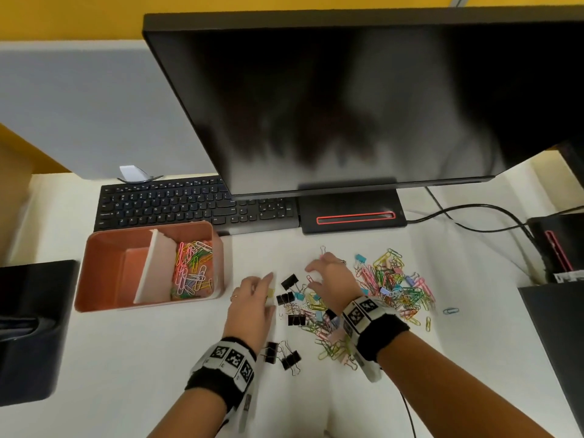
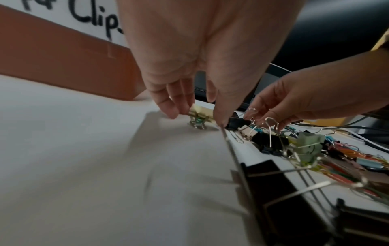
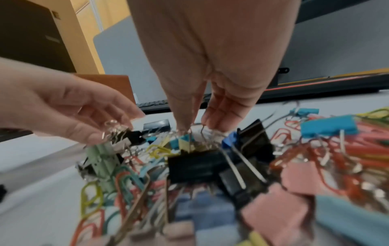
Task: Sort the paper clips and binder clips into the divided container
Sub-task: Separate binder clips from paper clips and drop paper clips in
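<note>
A terracotta container (image 1: 104, 273) with a white divider (image 1: 155, 270) stands left; its right compartment holds coloured paper clips (image 1: 192, 270). A mixed pile of paper clips and binder clips (image 1: 388, 289) spreads to the right. My left hand (image 1: 268, 289) pinches a pale yellow binder clip (image 2: 201, 112) on the table, thumb beside a black binder clip (image 2: 232, 124). My right hand (image 1: 311, 273) reaches down into the pile's left side; its fingertips (image 3: 212, 123) close on the wire handles of a small binder clip (image 3: 185, 141). More black binder clips (image 1: 284, 355) lie near my left wrist.
A black keyboard (image 1: 189, 203) and the monitor (image 1: 363, 99) on its base (image 1: 350, 213) stand behind the work area. Cables (image 1: 474, 216) run at the right. A dark box (image 1: 559, 343) sits at the right edge, a black object (image 1: 31, 327) at the left.
</note>
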Action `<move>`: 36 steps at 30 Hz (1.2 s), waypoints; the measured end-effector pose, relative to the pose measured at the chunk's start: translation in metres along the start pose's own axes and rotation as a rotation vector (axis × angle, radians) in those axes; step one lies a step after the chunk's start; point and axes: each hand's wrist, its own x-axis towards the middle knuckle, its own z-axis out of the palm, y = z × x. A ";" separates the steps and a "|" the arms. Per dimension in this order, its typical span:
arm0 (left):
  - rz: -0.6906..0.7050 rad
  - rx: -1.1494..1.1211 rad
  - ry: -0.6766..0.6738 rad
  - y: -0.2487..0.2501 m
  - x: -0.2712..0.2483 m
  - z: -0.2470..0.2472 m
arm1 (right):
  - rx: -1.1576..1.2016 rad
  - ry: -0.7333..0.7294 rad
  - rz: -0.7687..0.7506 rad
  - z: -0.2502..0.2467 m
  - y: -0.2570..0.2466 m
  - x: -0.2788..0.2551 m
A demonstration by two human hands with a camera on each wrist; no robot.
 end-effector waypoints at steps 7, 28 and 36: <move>-0.005 -0.094 0.075 0.005 0.009 -0.006 | 0.062 -0.037 0.025 -0.003 0.003 0.001; -0.051 0.028 0.092 0.000 0.001 0.010 | -0.093 -0.100 -0.015 -0.013 0.020 -0.011; -0.047 0.022 0.016 0.000 0.002 0.011 | -0.094 -0.198 -0.053 -0.023 0.018 -0.007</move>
